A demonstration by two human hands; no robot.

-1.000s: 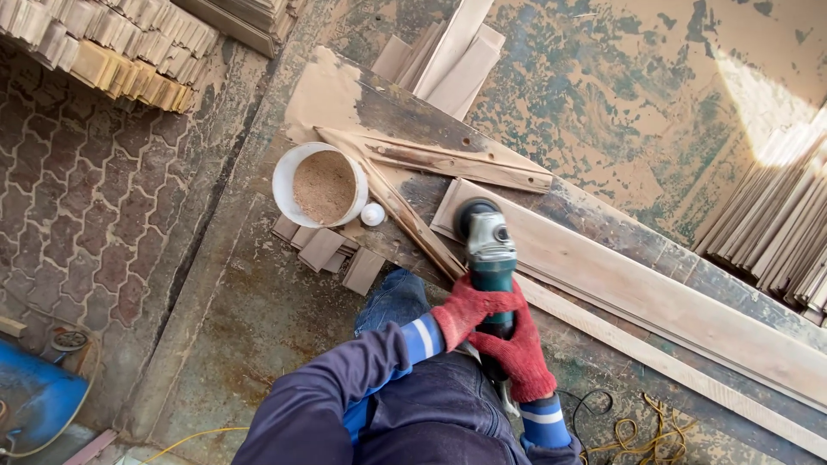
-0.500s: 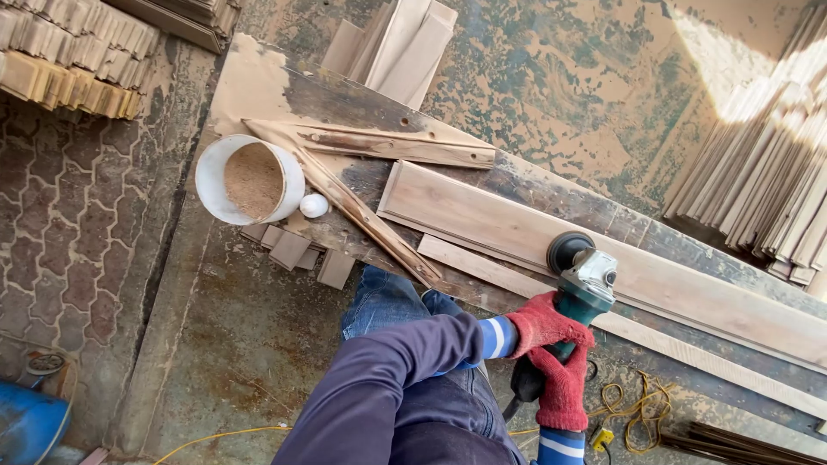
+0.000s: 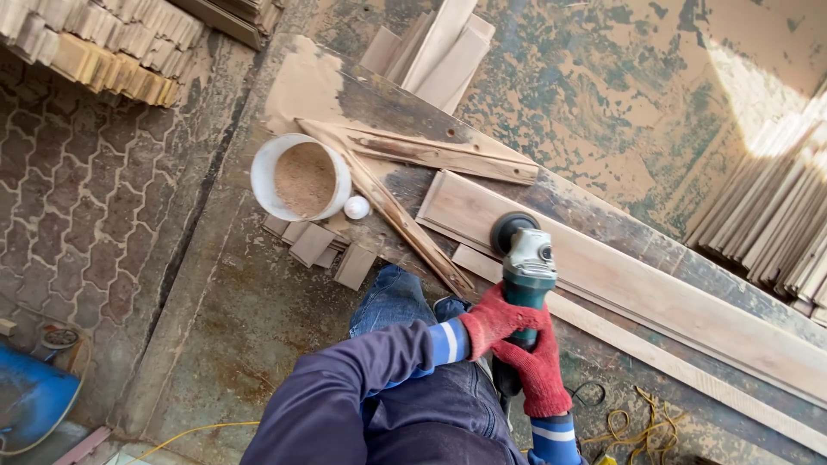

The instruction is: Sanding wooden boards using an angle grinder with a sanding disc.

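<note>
Both my hands wear red gloves and grip a green and grey angle grinder (image 3: 525, 263). My left hand (image 3: 493, 319) wraps the body from the left, and my right hand (image 3: 538, 366) holds the rear handle. The grinder's black sanding disc (image 3: 508, 231) rests on the near left part of a long pale wooden plank (image 3: 655, 288) that lies across a dark, worn workbench (image 3: 405, 108). A narrower pale strip (image 3: 672, 362) lies along the plank's near side.
A white bucket of sawdust (image 3: 300, 176) and a small white ball (image 3: 357, 207) sit left of the plank. Two rough slats (image 3: 431, 155) cross beside them. Short wood blocks (image 3: 323, 245), stacked boards (image 3: 435, 47) and slat bundles (image 3: 775, 215) surround. A yellow cord (image 3: 629, 422) lies near my right side.
The grinder has slid back left along the plank from its middle toward the near left end, both hands still gripping it. The view shifted with it.
</note>
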